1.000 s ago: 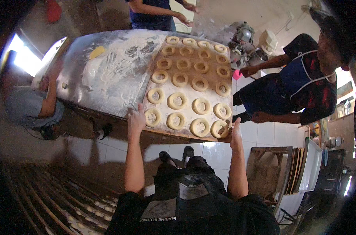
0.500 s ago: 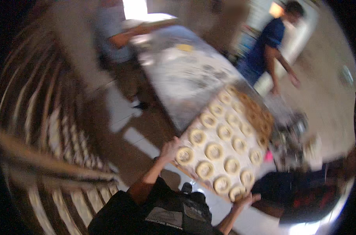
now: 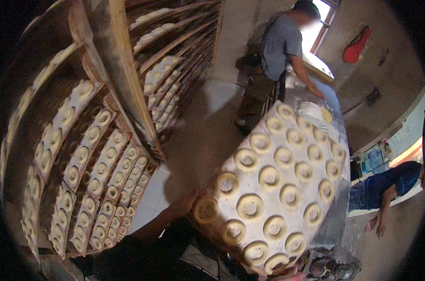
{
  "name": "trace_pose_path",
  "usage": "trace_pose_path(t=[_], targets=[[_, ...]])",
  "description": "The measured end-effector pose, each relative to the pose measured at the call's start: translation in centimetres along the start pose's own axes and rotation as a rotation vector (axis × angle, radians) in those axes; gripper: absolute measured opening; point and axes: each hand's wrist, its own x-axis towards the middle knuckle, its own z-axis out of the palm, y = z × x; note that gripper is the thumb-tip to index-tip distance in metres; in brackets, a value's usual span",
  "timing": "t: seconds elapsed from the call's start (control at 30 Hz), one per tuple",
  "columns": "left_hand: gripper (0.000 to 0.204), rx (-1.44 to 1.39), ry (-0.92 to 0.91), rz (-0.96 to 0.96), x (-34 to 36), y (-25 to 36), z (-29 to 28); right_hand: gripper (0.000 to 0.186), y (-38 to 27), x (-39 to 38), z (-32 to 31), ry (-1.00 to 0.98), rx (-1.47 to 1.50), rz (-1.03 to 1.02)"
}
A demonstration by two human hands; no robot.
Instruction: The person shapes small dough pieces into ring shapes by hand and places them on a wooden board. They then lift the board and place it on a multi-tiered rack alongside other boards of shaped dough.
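Left hand [image 3: 184, 202]: blurred, fingers closed around near-left edge of flat floured rectangular board [image 3: 296, 154]; board carried tilted, filling centre-right of view. Right hand: hidden beneath board's near-right end; grip cannot be told. Board load: ring-shaped pale raw dough pieces [image 3: 250, 206] in rows, lying apart. Left: tall wooden rack [image 3: 123, 84], shelves stacked with long boards of like dough rings [image 3: 88, 136]. Behind: person in grey shirt [image 3: 280, 42] at floured metal table [image 3: 322, 93]. Right edge: person in blue top [image 3: 390, 185].
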Motion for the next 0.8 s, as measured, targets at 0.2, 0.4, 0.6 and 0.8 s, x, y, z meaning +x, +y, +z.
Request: trace_pose_path(t=[0.2,0.4,0.6,0.8], targets=[[0.058,-0.027,0.279,-0.113,-4.0,-2.2,-5.8,0.074,-0.1,2.1,18.1,-0.223,-0.007,-0.05],[0.062,-0.308,0.496,-0.334,-2.0,-2.8,-9.5,0.072,1.8,3.8,33.6,-0.411,-0.121,-0.028],[0.065,-0.233,0.707,-0.27,4.7,-3.1,-14.4,0.072,5.0,6.5,48.8,-0.525,-0.113,0.062],[0.068,-0.249,0.809,-0.341,9.8,-7.1,-17.7,0.072,9.8,15.9,58.3,-0.749,-0.382,0.0]])
